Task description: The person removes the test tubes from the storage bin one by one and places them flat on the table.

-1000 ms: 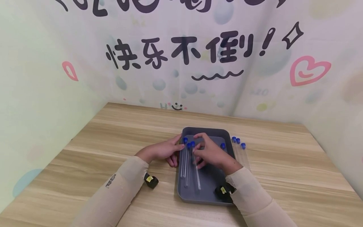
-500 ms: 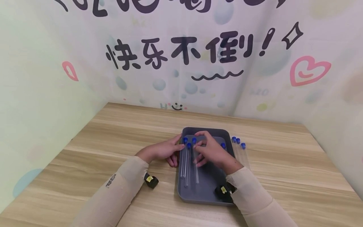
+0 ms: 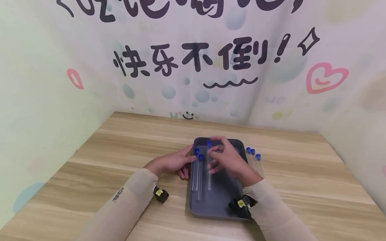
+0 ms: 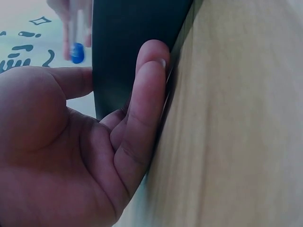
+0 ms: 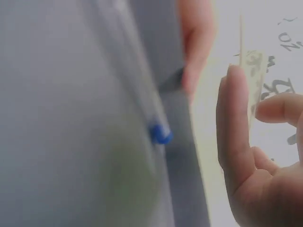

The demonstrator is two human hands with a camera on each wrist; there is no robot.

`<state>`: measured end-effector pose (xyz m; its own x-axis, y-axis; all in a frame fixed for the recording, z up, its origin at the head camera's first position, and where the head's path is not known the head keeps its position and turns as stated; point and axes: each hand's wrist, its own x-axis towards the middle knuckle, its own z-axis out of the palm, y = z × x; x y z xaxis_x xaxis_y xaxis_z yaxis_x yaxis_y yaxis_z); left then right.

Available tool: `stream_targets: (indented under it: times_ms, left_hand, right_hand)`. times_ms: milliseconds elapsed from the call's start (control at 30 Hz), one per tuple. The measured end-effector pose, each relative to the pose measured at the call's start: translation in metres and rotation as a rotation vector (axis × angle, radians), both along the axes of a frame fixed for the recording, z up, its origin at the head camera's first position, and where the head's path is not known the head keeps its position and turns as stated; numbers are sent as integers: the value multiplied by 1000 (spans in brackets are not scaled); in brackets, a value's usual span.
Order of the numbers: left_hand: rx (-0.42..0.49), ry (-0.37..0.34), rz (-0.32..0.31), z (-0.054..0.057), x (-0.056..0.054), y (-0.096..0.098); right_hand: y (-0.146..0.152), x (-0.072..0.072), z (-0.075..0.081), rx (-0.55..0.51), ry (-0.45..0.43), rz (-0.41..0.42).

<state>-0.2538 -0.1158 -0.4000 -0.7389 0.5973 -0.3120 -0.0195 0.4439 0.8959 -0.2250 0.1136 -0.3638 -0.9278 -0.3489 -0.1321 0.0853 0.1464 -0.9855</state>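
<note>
My right hand (image 3: 227, 160) is over the grey tray (image 3: 211, 212), pinching a clear test tube (image 3: 209, 179) with a blue cap between thumb and fingers. In the left wrist view, that tube's blue cap (image 4: 77, 53) shows beyond the tray wall. My left hand (image 3: 175, 162) grips the tray's left side, thumb over the rim and fingers against the outer wall (image 4: 116, 52). Two capped test tubes (image 3: 198, 179) lie along the left inside of the tray. In the right wrist view, a blurred tube with a blue cap (image 5: 162, 134) lies inside the tray.
Several more blue-capped test tubes (image 3: 256, 160) lie on the wooden table (image 3: 144, 134) just right of the tray. A printed cloth (image 3: 169, 93) hangs behind the table. Black wrist cameras (image 3: 161, 194) sit on both wrists.
My right hand has moved slightly away from me and up, bringing the pinched tube with it from a slanted to a straighter lie. The left hand keeps its grip on the tray.
</note>
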Motion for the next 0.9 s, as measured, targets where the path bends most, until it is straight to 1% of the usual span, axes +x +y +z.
stream_targets:
  times_ms: [100, 367, 533, 700, 900]
  left_hand:
    - [-1, -1, -1, -1, 1, 3]
    - [-19, -5, 18, 1, 2, 3]
    - [-20, -5, 19, 2, 2, 3]
    - [-15, 1, 20, 1, 1, 3]
    - [-21, 2, 27, 1, 1, 3]
  right_hand:
    - [7, 4, 8, -15, 19, 4]
    - [27, 10, 28, 10, 55, -10]
    - [39, 15, 37, 18, 76, -6]
    - [57, 20, 41, 47, 128, -22]
    - [75, 25, 38, 63, 134, -49]
